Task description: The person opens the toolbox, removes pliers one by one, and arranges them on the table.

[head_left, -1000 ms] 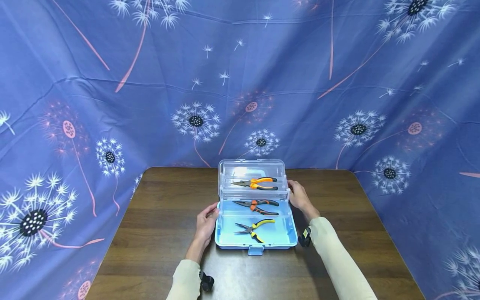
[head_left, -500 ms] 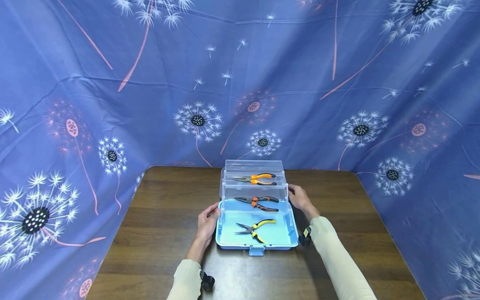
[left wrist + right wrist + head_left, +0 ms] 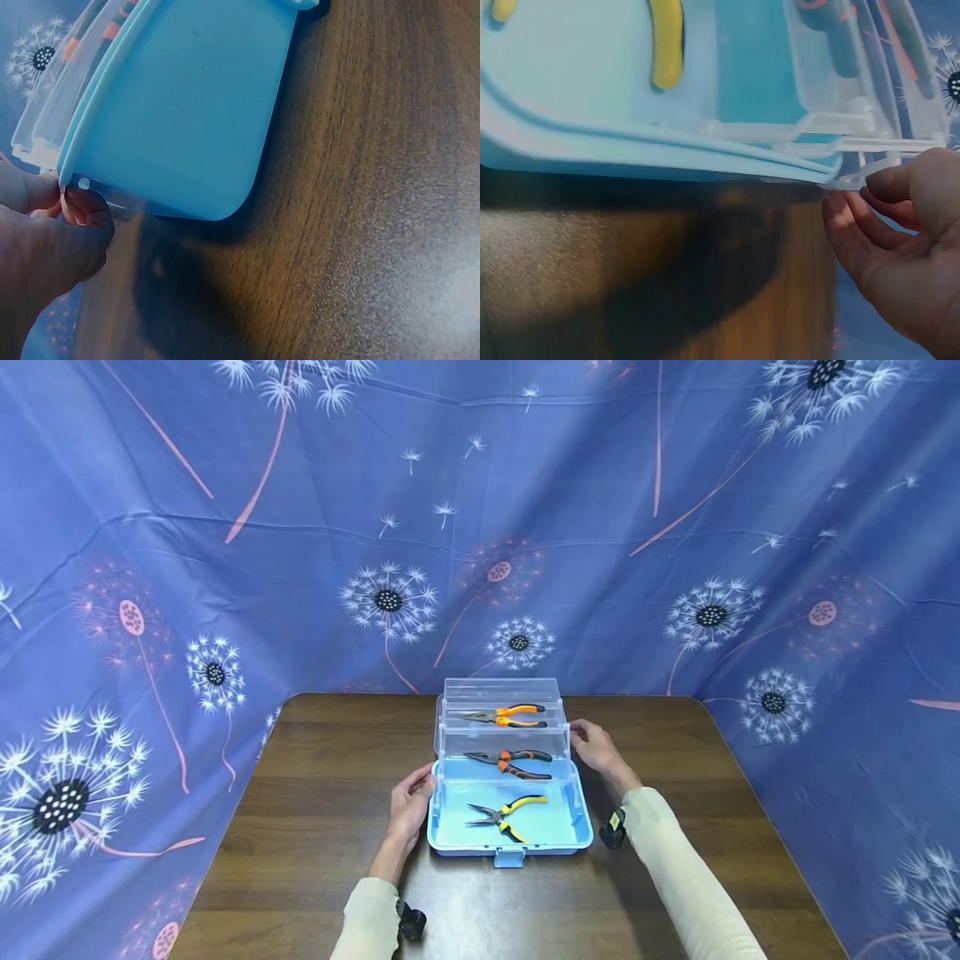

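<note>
A light blue toolbox (image 3: 450, 835) stands on the table with its clear lid (image 3: 438, 727) tipped back and clear trays raised in steps. Yellow-black pliers (image 3: 504, 817) lie in the base. Above them, orange-black long-nose pliers (image 3: 510, 763) rest in the middle tray (image 3: 450, 745), and brighter orange pliers (image 3: 504, 716) in the top tray (image 3: 465, 692). My left hand (image 3: 408, 802) pinches the back left corner, thumb above and fingers below in the left wrist view. My right hand (image 3: 596, 747) holds the back right corner by the tray linkage (image 3: 874, 144).
The brown wooden table (image 3: 315, 827) extends around the toolbox. A blue dandelion-print cloth (image 3: 300, 610) hangs behind and at both sides. At the toolbox front, the blue latch (image 3: 509, 858) hangs down.
The clear lid has tipped backward behind the trays, and the two trays with their pliers have risen and shifted back. Both hands have stayed at the rear corners.
</note>
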`<action>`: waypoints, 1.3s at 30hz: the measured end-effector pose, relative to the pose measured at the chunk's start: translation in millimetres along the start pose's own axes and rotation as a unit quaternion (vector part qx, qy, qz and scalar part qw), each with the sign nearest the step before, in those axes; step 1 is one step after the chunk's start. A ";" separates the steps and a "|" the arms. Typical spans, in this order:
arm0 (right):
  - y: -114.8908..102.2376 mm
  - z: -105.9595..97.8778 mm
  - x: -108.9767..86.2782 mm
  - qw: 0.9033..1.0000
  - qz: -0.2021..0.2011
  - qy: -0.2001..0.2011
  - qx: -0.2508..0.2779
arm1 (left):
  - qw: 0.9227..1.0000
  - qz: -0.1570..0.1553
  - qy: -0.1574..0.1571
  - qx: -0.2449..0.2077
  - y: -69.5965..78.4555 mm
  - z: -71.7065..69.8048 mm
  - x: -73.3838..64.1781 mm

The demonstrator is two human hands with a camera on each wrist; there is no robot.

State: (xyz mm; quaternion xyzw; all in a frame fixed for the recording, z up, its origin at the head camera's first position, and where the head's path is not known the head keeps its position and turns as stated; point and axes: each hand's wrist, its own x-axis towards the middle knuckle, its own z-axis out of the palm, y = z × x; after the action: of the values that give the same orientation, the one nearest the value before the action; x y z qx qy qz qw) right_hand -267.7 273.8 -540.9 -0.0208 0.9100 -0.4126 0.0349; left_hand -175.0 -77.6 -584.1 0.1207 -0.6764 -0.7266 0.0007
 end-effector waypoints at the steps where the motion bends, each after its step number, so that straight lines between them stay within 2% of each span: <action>1: -3.5 -2.1 -0.3 1.000 0.002 0.001 0.003 | 1.000 -0.002 0.000 -0.001 0.7 -0.1 -0.3; 5: -15.3 -11.0 0.2 1.000 0.001 0.018 0.014 | 1.000 -0.006 0.001 -0.006 1.2 -0.7 -0.7; 10: -27.9 -20.1 3.5 0.998 -0.029 0.062 0.010 | 1.000 -0.007 0.000 -0.005 -1.1 -1.0 0.4; 14: -40.1 -22.6 6.6 0.995 -0.041 0.089 0.014 | 1.000 -0.004 0.000 -0.007 -2.7 -1.0 1.7; 18: -54.1 -20.3 8.7 0.993 -0.062 0.096 0.022 | 1.000 -0.004 0.000 -0.010 -2.5 -0.7 2.6; 23: -69.0 -10.8 11.2 0.993 -0.091 0.066 0.033 | 1.000 -0.009 0.003 -0.002 -2.0 -0.8 2.8; 30: -84.1 8.4 16.8 0.989 -0.145 0.011 0.000 | 1.000 -0.016 0.007 0.003 -0.9 -2.1 2.8; 39: -94.7 26.5 20.5 0.985 -0.168 -0.032 -0.018 | 1.000 -0.004 0.003 -0.004 -0.8 -1.7 0.7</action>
State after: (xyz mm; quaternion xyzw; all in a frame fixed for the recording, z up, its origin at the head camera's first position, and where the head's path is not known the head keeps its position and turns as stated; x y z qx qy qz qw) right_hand -285.1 190.2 -488.1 -0.1875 0.8992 -0.3952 -0.0066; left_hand -175.3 -79.3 -585.1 0.1259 -0.6732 -0.7287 0.0006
